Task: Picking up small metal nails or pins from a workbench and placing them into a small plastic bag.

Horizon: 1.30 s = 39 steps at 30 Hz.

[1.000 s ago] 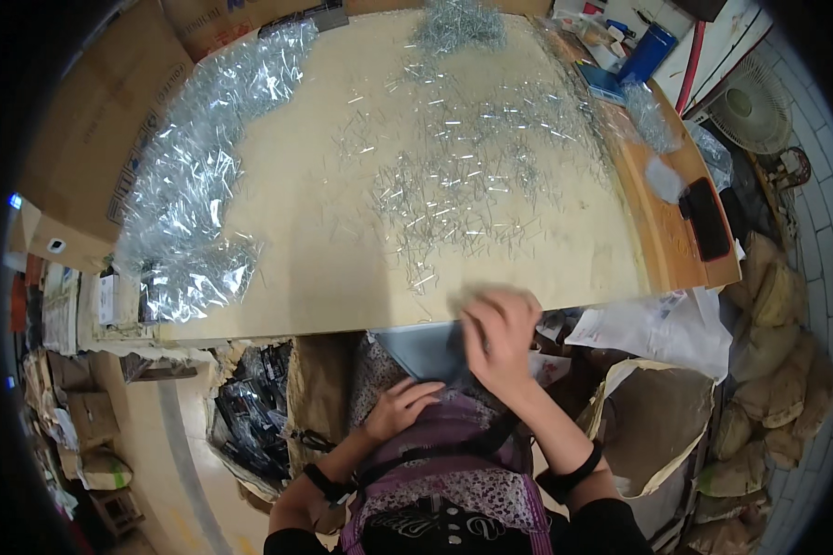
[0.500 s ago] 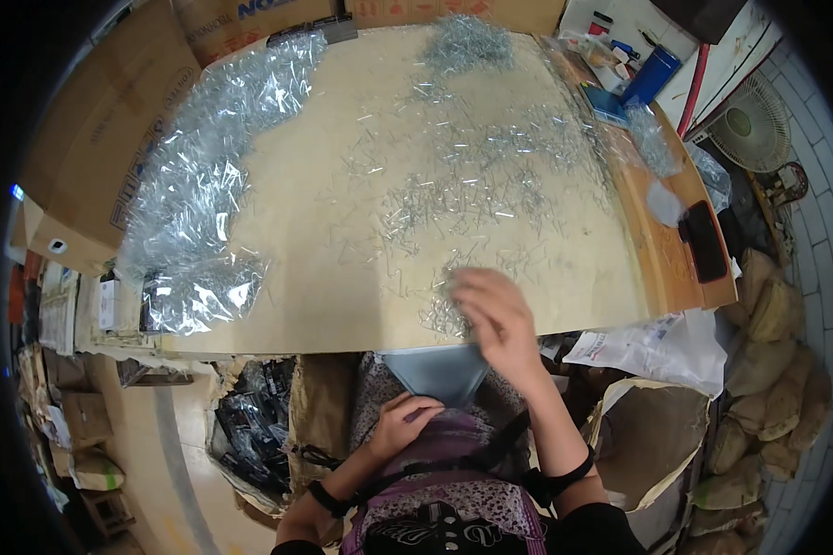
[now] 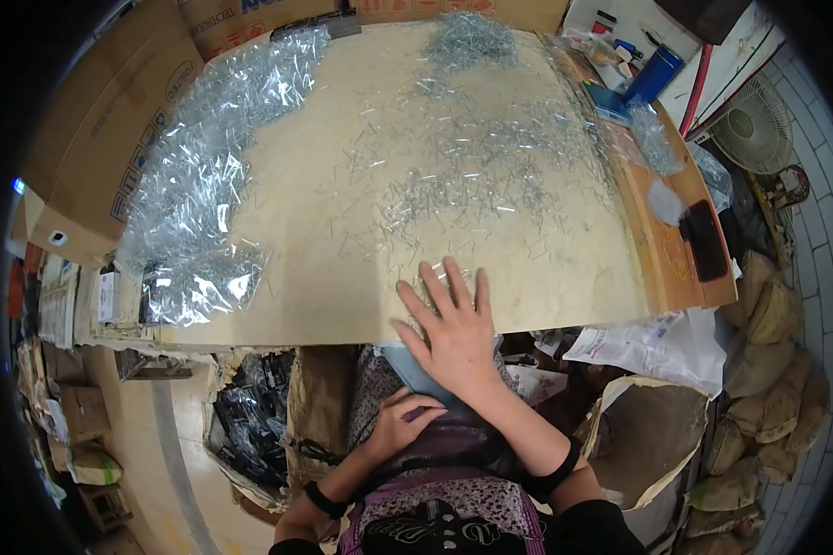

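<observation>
Pinching the grey-blue tray (image 3: pixel 417 374) at six o'clock in the head view is your left hand (image 3: pixel 401 424); your right hand (image 3: pixel 457 340) spreads open, palm down. Thin wire pieces (image 3: pixel 504 188) toward twelve look light, springy; take them mid-length.

Right forearm (image 3: pixel 532 435) slants forward and inward from the worker's right side, elbow bent. Right hand (image 3: pixel 461 347) palm down, back upward; its fingers (image 3: pixel 436 289) fanned apart, nearly straight, pointing forward; thumb angled out leftward. Left forearm (image 3: pixel 361 467) likewise slants inward, elbow bent. Left hand (image 3: pixel 400 425) lower and closer in, digits curled, thumb extended rightward. Hands near each other, apart.
</observation>
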Available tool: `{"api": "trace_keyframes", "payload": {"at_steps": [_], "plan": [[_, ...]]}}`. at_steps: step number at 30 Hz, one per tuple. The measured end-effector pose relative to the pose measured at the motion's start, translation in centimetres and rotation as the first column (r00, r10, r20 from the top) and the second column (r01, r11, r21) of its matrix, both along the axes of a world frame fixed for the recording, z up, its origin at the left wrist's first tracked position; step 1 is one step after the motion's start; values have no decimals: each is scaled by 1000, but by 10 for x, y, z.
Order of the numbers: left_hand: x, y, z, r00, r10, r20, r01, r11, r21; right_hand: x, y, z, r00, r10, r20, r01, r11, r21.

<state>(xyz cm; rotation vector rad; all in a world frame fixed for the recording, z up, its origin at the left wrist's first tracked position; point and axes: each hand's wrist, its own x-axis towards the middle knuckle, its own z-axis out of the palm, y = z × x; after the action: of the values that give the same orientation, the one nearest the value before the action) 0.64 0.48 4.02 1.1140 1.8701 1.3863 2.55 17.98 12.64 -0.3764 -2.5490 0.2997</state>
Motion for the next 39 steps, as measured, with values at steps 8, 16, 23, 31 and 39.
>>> {"api": "trace_keyframes", "payload": {"at_steps": [8,16,23,31,39], "plan": [[3,-3,10,999,-23,25,21,996,92,54,-16,-19,961,154,-230,-185,976,-117],[-2,-3,9,988,-149,-39,149,989,-15,109,-3,-49,934,-169,-314,75,954,-291],[-6,-2,5,980,-69,188,82,995,-63,127,-17,-53,998,-58,-9,46,868,-494],[-7,-5,-5,977,-109,183,118,992,-40,137,-20,-65,954,217,208,-27,751,-660],[-10,-8,-18,926,-264,269,293,953,-73,135,-21,-96,912,374,167,-114,624,-773]]}}
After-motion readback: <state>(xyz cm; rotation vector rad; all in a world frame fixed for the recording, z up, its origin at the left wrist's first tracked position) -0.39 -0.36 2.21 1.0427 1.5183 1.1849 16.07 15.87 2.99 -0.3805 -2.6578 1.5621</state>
